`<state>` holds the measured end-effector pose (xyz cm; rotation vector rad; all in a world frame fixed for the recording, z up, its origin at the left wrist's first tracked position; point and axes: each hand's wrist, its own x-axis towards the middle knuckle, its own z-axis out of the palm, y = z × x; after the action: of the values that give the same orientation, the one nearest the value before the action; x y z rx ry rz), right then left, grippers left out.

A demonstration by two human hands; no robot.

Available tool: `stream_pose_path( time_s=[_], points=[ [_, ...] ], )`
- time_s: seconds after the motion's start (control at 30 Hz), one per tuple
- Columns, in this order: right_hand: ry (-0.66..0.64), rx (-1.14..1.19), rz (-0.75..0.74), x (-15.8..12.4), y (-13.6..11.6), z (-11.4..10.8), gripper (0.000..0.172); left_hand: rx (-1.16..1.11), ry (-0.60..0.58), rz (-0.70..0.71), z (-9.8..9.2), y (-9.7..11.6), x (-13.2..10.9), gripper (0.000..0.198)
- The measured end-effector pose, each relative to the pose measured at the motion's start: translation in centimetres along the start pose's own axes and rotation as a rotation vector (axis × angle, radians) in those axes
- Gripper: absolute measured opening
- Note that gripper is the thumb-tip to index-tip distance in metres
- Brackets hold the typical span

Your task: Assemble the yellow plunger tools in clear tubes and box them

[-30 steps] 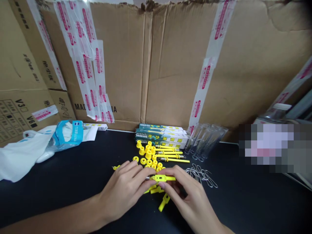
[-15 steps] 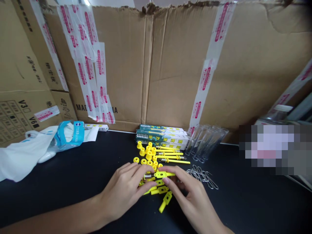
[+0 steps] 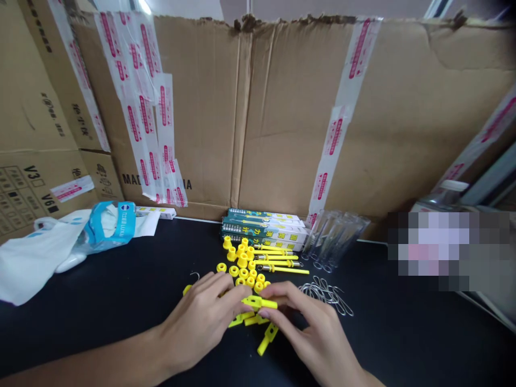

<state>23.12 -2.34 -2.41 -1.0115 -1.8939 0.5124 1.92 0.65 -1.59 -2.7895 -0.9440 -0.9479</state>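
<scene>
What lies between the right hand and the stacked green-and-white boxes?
In the head view, yellow rods with metal fittings lie between the right hand and the stacked boxes; small yellow collars sit left of the rods.

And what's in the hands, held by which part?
A yellow piece: the right hand pinching it mid-length; the left hand at its flat end, its hold hidden.

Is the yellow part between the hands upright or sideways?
Sideways: the yellow part extends across the view, its stem pointing toward the right hand.
</scene>
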Motion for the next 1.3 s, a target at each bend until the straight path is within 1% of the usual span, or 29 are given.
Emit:
stream_pose_path(
  time_s=[0.03, 0.1, 0.2, 0.27, 0.33, 0.37, 0.4, 0.43, 0.5, 0.57, 0.67, 0.7, 0.77, 0.83, 0.93, 1.03, 1.1, 1.17, 1.3],
  points=[
    [-0.004, -0.033, -0.043, 0.0, 0.0, 0.0, 0.007, -0.023, -0.008, -0.003, 0.0, 0.0, 0.0, 0.041],
    [-0.011, -0.091, -0.113, -0.2, 0.1, 0.1, 0.008, -0.052, -0.027, -0.003, 0.1, 0.1, -0.1, 0.04],
    [-0.036, -0.145, -0.125, -0.2, 0.0, -0.4, 0.013, -0.037, -0.052, 0.026, 0.2, 0.1, -0.1, 0.034],
    [-0.1, -0.183, -0.141, 0.2, -0.1, -1.5, 0.015, -0.001, -0.053, 0.058, 0.2, 0.0, -0.1, 0.03],
    [-0.245, -0.272, -0.21, 0.9, 0.1, -3.1, 0.016, 0.035, -0.036, 0.07, 0.3, 0.0, -0.1, 0.029],
    [-0.259, -0.315, -0.239, 1.3, 0.2, -3.9, 0.017, 0.044, -0.029, 0.064, 0.3, 0.0, -0.1, 0.028],
    [-0.238, -0.347, -0.247, 1.7, 0.4, -4.7, 0.017, 0.045, -0.025, 0.052, 0.3, 0.0, -0.1, 0.028],
    [-0.211, -0.361, -0.243, 2.0, 0.7, -5.3, 0.017, 0.036, -0.027, 0.035, 0.3, 0.0, -0.1, 0.028],
    [-0.212, -0.401, -0.212, 2.4, 1.3, -6.1, 0.014, 0.011, -0.037, 0.002, 0.3, 0.0, 0.0, 0.027],
    [-0.232, -0.471, -0.199, 2.4, 1.7, -6.0, 0.015, -0.002, -0.046, -0.025, 0.3, 0.0, 0.0, 0.027],
    [-0.256, -0.604, -0.199, 2.0, 2.1, -5.0, 0.023, -0.016, -0.047, -0.042, 0.2, 0.0, 0.0, 0.029],
    [-0.257, -0.636, -0.194, 1.8, 2.2, -4.7, 0.023, -0.024, -0.043, -0.042, 0.2, 0.0, 0.0, 0.03],
    [-0.255, -0.66, -0.179, 1.6, 2.3, -4.1, 0.015, -0.042, -0.03, -0.035, 0.2, 0.0, 0.1, 0.031],
    [-0.236, -0.629, -0.171, 1.5, 2.4, -3.9, 0.009, -0.052, -0.021, -0.031, 0.1, 0.0, 0.1, 0.032],
    [-0.148, -0.468, -0.124, 1.4, 2.2, -3.6, 0.008, -0.058, -0.035, -0.037, 0.0, 0.0, 0.2, 0.032],
    [-0.011, -0.211, 0.027, 1.1, 1.6, -3.0, 0.01, -0.064, -0.038, -0.043, -0.1, 0.2, 0.2, 0.033],
    [0.045, -0.049, 0.143, 0.7, 1.1, -2.4, 0.012, -0.064, -0.031, -0.042, -0.1, 0.3, 0.2, 0.033],
    [0.061, 0.058, 0.213, 0.3, 0.9, -1.7, 0.015, -0.059, -0.028, -0.043, 0.0, 0.3, 0.2, 0.033],
    [0.048, 0.101, 0.226, -0.1, 1.3, -0.8, 0.016, -0.051, -0.029, -0.039, 0.1, 0.2, 0.2, 0.033]
  ],
)
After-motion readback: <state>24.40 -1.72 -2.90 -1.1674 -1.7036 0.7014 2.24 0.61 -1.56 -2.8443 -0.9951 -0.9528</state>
